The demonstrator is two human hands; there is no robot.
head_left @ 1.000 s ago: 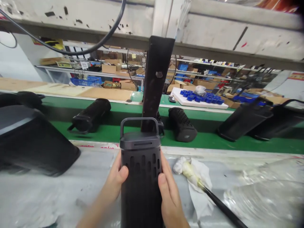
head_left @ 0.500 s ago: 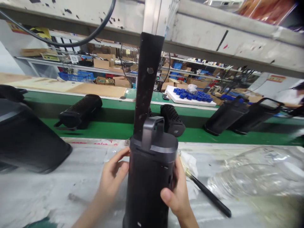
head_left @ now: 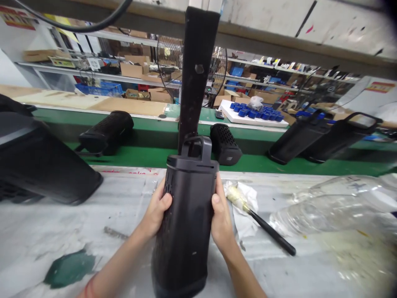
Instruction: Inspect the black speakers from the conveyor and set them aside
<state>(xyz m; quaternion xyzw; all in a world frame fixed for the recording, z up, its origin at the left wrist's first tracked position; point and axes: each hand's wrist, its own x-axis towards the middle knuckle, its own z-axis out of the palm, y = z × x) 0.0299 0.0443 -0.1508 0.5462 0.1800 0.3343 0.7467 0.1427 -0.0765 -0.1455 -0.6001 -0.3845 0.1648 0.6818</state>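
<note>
Head view shows a tall black speaker [head_left: 186, 215] standing upright near the front edge of the bench [head_left: 62, 223], held between both hands. From the left, the left hand [head_left: 156, 211] clasps its left flank, thumb laid on the front and fingers curled behind out of sight. The right hand [head_left: 221, 217] presses flat against the right flank, thumb forward on the casing. So the speaker sits squarely between the two palms, its carry handle [head_left: 196, 148] sticking up above them.

Counting left to right: one dark green patch [head_left: 70, 269] on the bench's plastic covering near the front left corner; one big black housing [head_left: 40, 165] at the left edge; on the green conveyor [head_left: 149, 159] behind the bench, four more black speakers lying down, one at the left [head_left: 107, 132], one [head_left: 226, 145] just right of the upright black post [head_left: 195, 74], and two [head_left: 322, 138] side by side at the right. One cloth-tipped black stick [head_left: 260, 221] lies just right of the right hand. One crumpled clear bag [head_left: 328, 207] is at the bench's right edge.
</note>
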